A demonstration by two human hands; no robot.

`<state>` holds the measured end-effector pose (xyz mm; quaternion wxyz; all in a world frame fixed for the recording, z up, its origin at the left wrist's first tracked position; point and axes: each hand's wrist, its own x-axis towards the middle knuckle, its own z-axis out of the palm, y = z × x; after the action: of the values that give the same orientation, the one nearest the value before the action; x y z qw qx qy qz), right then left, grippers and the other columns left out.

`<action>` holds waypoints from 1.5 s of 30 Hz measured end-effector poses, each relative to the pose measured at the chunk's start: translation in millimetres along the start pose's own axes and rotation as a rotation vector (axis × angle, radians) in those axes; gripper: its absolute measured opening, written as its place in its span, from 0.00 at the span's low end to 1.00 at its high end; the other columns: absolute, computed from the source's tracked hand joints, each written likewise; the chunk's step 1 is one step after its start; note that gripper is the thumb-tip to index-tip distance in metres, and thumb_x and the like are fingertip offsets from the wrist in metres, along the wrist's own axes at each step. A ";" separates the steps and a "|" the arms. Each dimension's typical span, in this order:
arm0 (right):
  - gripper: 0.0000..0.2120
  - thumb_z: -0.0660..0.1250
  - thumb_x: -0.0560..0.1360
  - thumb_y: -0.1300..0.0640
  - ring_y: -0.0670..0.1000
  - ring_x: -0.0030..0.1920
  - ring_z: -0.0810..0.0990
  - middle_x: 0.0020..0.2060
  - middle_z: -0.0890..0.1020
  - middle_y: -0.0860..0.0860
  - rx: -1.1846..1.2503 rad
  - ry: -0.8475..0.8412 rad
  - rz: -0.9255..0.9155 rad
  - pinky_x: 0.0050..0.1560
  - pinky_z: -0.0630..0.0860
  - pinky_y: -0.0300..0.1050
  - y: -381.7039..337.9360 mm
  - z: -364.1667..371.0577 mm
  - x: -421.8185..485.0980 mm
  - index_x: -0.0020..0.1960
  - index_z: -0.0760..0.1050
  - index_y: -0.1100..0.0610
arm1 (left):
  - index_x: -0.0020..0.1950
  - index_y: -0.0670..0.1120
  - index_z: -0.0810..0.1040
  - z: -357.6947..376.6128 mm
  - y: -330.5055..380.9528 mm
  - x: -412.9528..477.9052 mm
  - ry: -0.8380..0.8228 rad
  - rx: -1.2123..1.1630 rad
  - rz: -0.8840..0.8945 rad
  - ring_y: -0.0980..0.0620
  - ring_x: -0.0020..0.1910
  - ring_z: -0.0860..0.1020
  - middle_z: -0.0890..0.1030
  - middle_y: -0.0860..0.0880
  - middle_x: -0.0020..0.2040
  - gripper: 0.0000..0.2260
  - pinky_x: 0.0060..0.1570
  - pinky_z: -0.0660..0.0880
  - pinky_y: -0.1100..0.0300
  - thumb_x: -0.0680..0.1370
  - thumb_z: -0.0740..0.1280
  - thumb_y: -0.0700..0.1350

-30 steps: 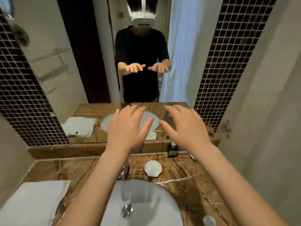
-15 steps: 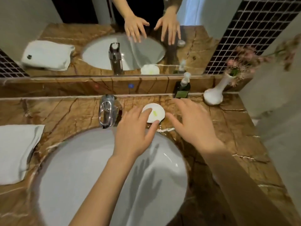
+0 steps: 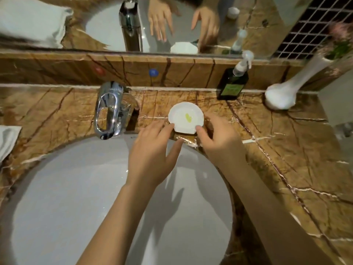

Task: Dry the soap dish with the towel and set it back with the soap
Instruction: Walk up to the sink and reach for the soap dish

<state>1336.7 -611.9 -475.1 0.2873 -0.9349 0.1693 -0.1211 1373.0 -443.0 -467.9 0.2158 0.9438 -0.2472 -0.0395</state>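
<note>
The white shell-shaped soap dish point(image 3: 181, 121) rests on the brown marble counter point(image 3: 286, 150) behind the sink, with a small yellow-green sliver of soap point(image 3: 188, 118) in it. My left hand point(image 3: 152, 155) reaches over the basin with spread fingers, and its fingertips touch the dish's near-left rim. My right hand point(image 3: 219, 140) is at the dish's near-right rim, with the thumb on the edge and the fingers curved along its right side. The dish sits flat on the counter. A folded white towel point(image 3: 7, 142) lies at the far left edge, away from both hands.
A chrome faucet point(image 3: 110, 111) stands left of the dish. A dark green pump bottle point(image 3: 232, 85) and a white vase point(image 3: 282, 94) stand by the back ledge on the right. The white basin point(image 3: 66, 197) fills the foreground. A mirror above the ledge reflects the scene.
The view has tilted down from the mirror to the counter. Both hands dropped and moved forward, and they now touch the soap dish's near rim.
</note>
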 end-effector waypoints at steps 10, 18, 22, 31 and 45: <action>0.13 0.59 0.77 0.58 0.54 0.32 0.81 0.40 0.81 0.58 0.323 -0.149 0.513 0.34 0.81 0.53 0.4 40.2 34.3 0.62 0.70 0.55 | 0.70 0.49 0.69 1.8 -11.8 -20.0 -0.040 -0.010 -0.086 0.47 0.72 0.64 0.71 0.48 0.70 0.29 0.69 0.63 0.49 0.76 0.47 0.61; 0.14 0.55 0.76 0.66 0.48 0.18 0.75 0.29 0.79 0.58 0.510 -0.142 0.612 0.23 0.78 0.43 -5.9 41.0 31.9 0.60 0.69 0.61 | 0.66 0.47 0.72 3.8 -29.8 -37.5 -0.046 0.001 -0.133 0.46 0.69 0.69 0.75 0.46 0.67 0.24 0.67 0.65 0.47 0.78 0.52 0.58; 0.13 0.55 0.75 0.68 0.48 0.18 0.73 0.26 0.77 0.58 0.557 -0.170 0.534 0.23 0.75 0.43 -13.7 40.3 11.7 0.56 0.71 0.61 | 0.65 0.45 0.74 -7.8 -46.4 -51.6 -0.012 0.018 -0.158 0.43 0.65 0.73 0.77 0.44 0.64 0.24 0.62 0.69 0.46 0.77 0.53 0.57; 0.12 0.56 0.73 0.66 0.48 0.19 0.74 0.26 0.77 0.57 0.612 -0.273 0.506 0.20 0.72 0.41 -75.3 68.6 -53.7 0.53 0.71 0.55 | 0.65 0.45 0.74 -44.5 -119.8 -115.1 0.027 0.067 -0.278 0.41 0.67 0.71 0.75 0.42 0.66 0.26 0.66 0.67 0.44 0.77 0.50 0.59; 0.07 0.61 0.74 0.65 0.60 0.23 0.69 0.25 0.74 0.54 -0.108 -0.033 -0.110 0.22 0.57 0.42 -122.2 118.6 -122.3 0.52 0.69 0.59 | 0.61 0.45 0.76 -47.2 -166.3 -163.0 0.065 -0.013 -0.276 0.43 0.57 0.77 0.80 0.43 0.57 0.23 0.58 0.71 0.50 0.79 0.51 0.58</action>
<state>1293.6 -410.8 -515.8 0.2321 -0.9589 0.1192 -0.1117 1313.7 -215.4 -501.5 0.2224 0.9682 -0.1076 -0.0397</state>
